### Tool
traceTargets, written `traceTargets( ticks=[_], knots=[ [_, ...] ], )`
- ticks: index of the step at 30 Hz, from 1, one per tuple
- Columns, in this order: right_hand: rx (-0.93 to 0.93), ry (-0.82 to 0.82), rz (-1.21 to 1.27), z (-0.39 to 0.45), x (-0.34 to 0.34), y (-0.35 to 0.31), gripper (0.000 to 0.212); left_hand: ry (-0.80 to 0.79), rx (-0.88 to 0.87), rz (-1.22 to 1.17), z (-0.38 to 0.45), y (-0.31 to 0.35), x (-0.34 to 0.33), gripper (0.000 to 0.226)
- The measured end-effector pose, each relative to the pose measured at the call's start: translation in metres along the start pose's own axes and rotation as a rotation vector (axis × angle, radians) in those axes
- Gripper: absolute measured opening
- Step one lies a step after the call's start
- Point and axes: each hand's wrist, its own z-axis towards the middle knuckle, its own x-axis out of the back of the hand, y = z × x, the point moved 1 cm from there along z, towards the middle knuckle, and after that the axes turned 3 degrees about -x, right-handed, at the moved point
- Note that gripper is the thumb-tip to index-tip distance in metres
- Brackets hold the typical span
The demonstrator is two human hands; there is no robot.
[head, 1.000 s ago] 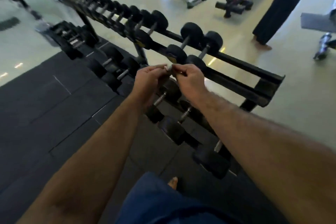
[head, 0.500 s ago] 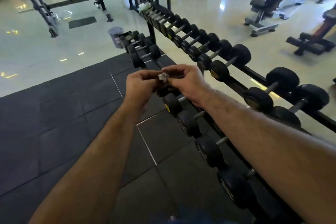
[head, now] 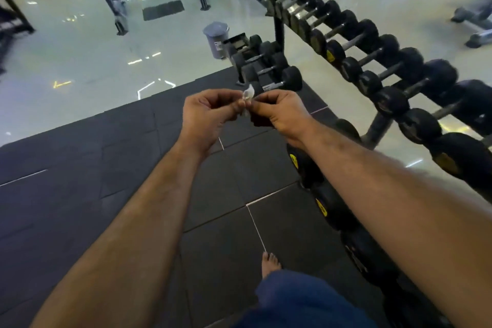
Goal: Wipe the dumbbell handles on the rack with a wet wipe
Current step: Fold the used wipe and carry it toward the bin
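Both hands meet in the air left of the dumbbell rack (head: pixel 378 125). The left hand (head: pixel 210 114) and right hand (head: pixel 279 112) each pinch a small crumpled white wet wipe (head: pixel 248 94) between curled fingers, clear of every handle. Beneath them lie dark rubber floor mats (head: pixel 80 173); beyond the mats, glossy pale flooring (head: pixel 93 56). A grey bin (head: pixel 217 40) stands by the rack's far end, beside a low rack of small dumbbells (head: pixel 266 66).
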Motion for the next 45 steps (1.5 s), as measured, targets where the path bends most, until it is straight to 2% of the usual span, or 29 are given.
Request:
traceTargets(
  ticks=[7,12,16,19,22,24,27,31,39,45],
  knots=[
    [-0.193,-0.215,0.115,0.203,-0.087,-0.006,0.013,0.002,0.135,0.183,0.173,-0.052,0.106,0.023],
    [-0.322,-0.282,0.162,0.351,-0.139,-0.007,0.020,0.049,0.143,0.392,0.298,-0.112,0.192,0.015],
    [-0.336,-0.267,0.135,0.479,-0.176,0.001,0.019,0.079,0.137,0.483,0.413,-0.163,0.243,0.009],
    [-0.346,-0.210,0.094,0.572,-0.198,-0.004,0.023,0.135,0.177,0.422,0.507,-0.185,0.272,0.010],
    [-0.322,-0.147,-0.079,0.665,-0.208,-0.018,0.015,0.095,0.182,0.390,0.602,-0.199,0.297,0.012],
    [-0.257,-0.073,-0.313,0.725,-0.204,-0.023,0.013,0.069,0.186,0.393,0.664,-0.211,0.309,0.012],
    [-0.153,-0.034,-0.697,0.812,-0.192,-0.025,0.026,0.015,0.205,0.432,0.752,-0.236,0.319,0.011],
    [-0.114,-0.092,-0.951,0.933,-0.169,-0.020,0.047,-0.040,0.210,0.446,0.876,-0.290,0.324,0.011],
    [-0.162,-0.107,-1.139,1.185,-0.145,-0.043,0.052,0.000,0.258,0.402,1.110,-0.365,0.330,0.014],
    [-0.182,-0.116,-1.161,1.357,-0.155,-0.064,0.056,0.047,0.287,0.403,1.271,-0.411,0.363,0.016]
  ],
)
